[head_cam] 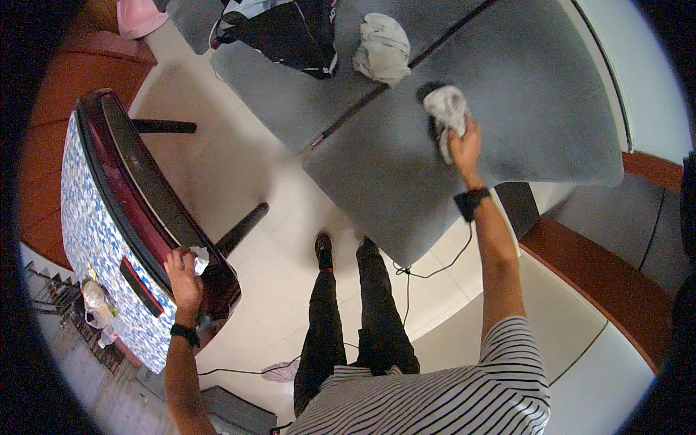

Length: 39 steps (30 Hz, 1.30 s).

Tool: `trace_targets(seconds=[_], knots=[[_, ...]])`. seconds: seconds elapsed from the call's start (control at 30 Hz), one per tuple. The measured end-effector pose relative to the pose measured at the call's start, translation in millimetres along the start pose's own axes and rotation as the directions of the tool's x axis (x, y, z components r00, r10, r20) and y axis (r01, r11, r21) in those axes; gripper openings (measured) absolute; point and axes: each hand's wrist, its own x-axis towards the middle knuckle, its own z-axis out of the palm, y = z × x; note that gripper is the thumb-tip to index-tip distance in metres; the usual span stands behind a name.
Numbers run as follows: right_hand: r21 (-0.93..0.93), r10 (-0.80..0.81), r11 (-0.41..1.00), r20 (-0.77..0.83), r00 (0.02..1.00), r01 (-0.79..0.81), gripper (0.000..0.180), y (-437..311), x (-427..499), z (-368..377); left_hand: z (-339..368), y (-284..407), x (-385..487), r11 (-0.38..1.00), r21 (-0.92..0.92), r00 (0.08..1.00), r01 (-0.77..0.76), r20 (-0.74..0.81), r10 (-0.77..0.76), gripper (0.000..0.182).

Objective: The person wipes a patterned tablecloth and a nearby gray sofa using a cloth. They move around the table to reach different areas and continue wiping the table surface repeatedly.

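My right hand (466, 147) grips a stained white cloth (447, 106) on a large grey surface (375, 168); the cloth casts a dark shadow there. Further back on the same grey surface lies a bunched light-coloured cloth (383, 49). At the left, my left hand (185, 274) is over the near edge of a dark red and black piece of furniture with a blue-and-white speckled top (103, 196). A crumpled white piece (200, 260), paper or cloth, shows between its thumb and fingers. Each wrist wears a black band.
A black garment or bag (288, 32) lies at the back of the grey surface. A black strip (353, 111) crosses that surface. Dark legs (244, 228) stick out from the furniture over the tiled floor. A black cable (446, 267) runs near my feet. Plastic bags (97, 304) lie at far left.
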Motion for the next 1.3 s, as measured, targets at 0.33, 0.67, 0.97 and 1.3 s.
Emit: trace_targets(seconds=[0.33,0.67,0.97,1.3], knots=[[-0.489,0.159,0.872,0.331,0.930,0.026,0.066,-104,-6,96,-2,2,3,1.000,-0.004,1.000,-0.005,-0.022,0.005,0.032],[0.115,-0.433,0.815,0.773,0.464,0.568,0.042,-201,-248,120,-2,-1,3,1.000,-0.002,1.000,-0.010,-0.005,0.010,0.028],[0.438,-0.377,0.895,0.840,0.389,-0.079,0.068,-128,-218,-27,4,-4,-3,0.999,0.025,0.997,-0.024,-0.067,0.026,0.032],[-0.425,-0.616,0.541,0.387,0.686,0.726,0.058,-179,137,-193,8,-2,-2,1.000,0.005,0.995,-0.013,-0.103,0.014,0.020]])
